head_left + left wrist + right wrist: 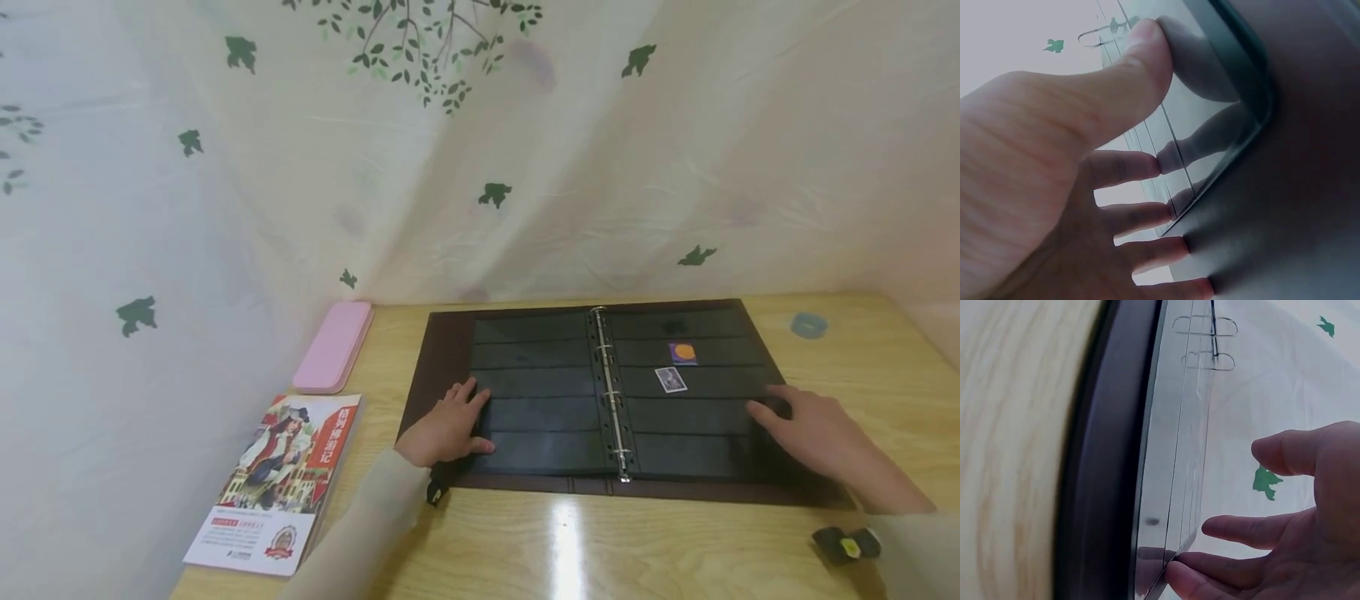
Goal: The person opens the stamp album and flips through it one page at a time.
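A ring-bound stamp album (540,414) lies open on the table, its black pages divided into horizontal strips. Two small stamps show on the right page: a purple one with an orange disc (683,353) and a grey one with a white border (671,380). My left hand (447,427) rests with spread fingers over the left page's outer edge; in the left wrist view its thumb (1141,56) lies on the glossy page. At the opposite edge is my right hand (813,429). In the right wrist view its lower fingertips (1182,575) touch the page edge, while the thumb stays apart.
A pink case (333,347) lies at the back left, with an illustrated book (273,483) in front of it. Behind the album on the right sits a small translucent bluish round item (809,325). A pale patterned cloth (450,233) hangs along the table's back and left.
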Demonstrator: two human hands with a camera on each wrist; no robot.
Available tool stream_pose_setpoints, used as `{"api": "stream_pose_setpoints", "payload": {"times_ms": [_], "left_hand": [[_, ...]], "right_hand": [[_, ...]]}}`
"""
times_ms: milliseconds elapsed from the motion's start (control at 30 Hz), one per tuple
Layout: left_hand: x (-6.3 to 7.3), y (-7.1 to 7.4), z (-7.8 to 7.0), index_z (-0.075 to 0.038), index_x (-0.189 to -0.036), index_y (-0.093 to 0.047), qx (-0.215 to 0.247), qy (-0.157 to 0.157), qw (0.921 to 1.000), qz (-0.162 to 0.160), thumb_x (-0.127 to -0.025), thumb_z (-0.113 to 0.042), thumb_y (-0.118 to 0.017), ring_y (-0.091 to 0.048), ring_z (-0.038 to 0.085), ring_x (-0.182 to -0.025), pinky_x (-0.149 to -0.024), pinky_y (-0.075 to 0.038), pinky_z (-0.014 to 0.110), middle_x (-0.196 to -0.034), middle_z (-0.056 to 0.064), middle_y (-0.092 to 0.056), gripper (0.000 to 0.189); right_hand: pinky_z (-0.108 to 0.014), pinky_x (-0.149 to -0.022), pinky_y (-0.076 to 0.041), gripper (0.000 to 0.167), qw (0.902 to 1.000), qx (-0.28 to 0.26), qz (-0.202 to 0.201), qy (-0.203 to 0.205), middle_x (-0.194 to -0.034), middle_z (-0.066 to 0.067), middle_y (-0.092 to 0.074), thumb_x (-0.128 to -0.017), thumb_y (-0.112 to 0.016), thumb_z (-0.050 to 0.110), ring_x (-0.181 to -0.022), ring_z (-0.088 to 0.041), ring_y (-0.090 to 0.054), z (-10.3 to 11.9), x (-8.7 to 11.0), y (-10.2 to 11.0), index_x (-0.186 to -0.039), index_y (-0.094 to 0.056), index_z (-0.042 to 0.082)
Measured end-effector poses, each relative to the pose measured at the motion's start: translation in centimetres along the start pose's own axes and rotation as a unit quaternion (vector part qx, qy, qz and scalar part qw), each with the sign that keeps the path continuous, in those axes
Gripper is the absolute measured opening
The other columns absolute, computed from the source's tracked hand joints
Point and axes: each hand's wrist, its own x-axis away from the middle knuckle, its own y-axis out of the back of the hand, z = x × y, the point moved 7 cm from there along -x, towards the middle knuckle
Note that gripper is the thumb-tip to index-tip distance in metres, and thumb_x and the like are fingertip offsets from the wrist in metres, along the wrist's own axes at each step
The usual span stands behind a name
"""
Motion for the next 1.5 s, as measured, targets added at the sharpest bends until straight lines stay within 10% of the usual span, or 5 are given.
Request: {"api": "stream_pose_setpoints", "payload": {"times_ms": [867, 1300, 1500], "left_hand": [[-0.2, -0.3, 0.1, -0.006, -0.147, -0.033, 0.002, -0.004, 0.9999, -0.012, -0.082, -0.042, -0.07, -0.02, 0.043, -0.136, -0.106, -0.025, 0.053, -0.153, 0.021, -0.018, 0.083], [-0.2, 0.0, 0.1, -0.008, -0.148, -0.032, 0.003, 0.002, 0.9999, -0.01, -0.082, -0.044, -0.07, -0.019, 0.042, -0.137, -0.106, -0.025, 0.052, -0.153, 0.02, -0.017, 0.084], [-0.2, 0.0, 0.0, -0.008, -0.148, -0.032, 0.005, 0.002, 1.0, -0.008, -0.082, -0.043, -0.07, -0.019, 0.041, -0.138, -0.106, -0.025, 0.052, -0.153, 0.019, -0.017, 0.084]], "right_hand": [[-0.07, -0.085, -0.029, 0.066, 0.9991, -0.034, -0.005, 0.025, -0.123, -0.048, -0.035, -0.099, -0.046, 0.039, -0.11, -0.064, -0.032, 0.2, 0.5, -0.2, -0.13, -0.037, -0.019], [-0.066, -0.078, -0.037, 0.054, 0.987, -0.098, -0.101, 0.078, -0.131, -0.039, -0.037, -0.098, -0.054, 0.024, -0.11, -0.059, -0.04, 2.0, 2.7, 2.3, -0.137, -0.037, -0.01], [-0.038, -0.092, -0.042, 0.052, 0.9814, -0.116, -0.121, 0.094, -0.134, -0.031, -0.041, -0.096, -0.057, 0.024, -0.115, -0.053, -0.041, 2.7, 2.9, 2.8, -0.139, -0.042, -0.002]]}}
